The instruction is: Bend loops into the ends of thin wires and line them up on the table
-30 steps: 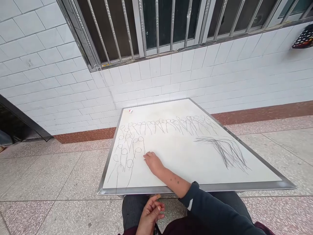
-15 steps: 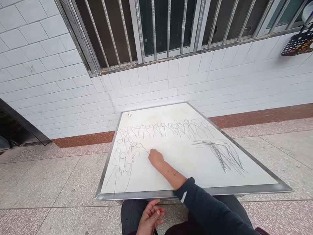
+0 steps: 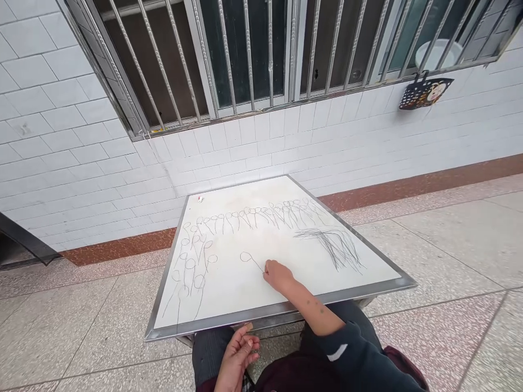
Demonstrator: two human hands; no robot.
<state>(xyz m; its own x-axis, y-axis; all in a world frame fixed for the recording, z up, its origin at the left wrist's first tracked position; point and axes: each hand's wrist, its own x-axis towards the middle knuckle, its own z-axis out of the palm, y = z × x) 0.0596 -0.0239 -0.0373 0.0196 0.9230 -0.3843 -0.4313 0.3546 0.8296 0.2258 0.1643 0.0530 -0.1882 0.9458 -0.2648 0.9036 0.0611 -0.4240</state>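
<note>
My right hand (image 3: 278, 276), in a dark sleeve, is closed in a pinch on a thin looped wire (image 3: 247, 257). The wire's round loop points left, away from my fingers, over the white table (image 3: 241, 302). Below the table's front edge, my left hand (image 3: 240, 348) is above my lap with its fingers loosely bent and apart; nothing shows in it. Several looped wires (image 3: 199, 281) lie at the table's left side. More looped wires (image 3: 253, 212) form a row across the far part. A loose bunch of dark straight wires (image 3: 333, 247) lies at the right.
A metal rim (image 3: 281, 311) edges the table. At its far left corner sits a small white and red object (image 3: 200, 199). Behind stands a white tiled wall (image 3: 229, 144) with a barred window. A patterned bag (image 3: 425, 93) hangs from the bars, near a white basin (image 3: 439, 53).
My right hand has drawn the looped wire rightward, away from the left-hand group of wires. The view has turned to the right, bringing the bag and basin further in. My left hand looks much the same.
</note>
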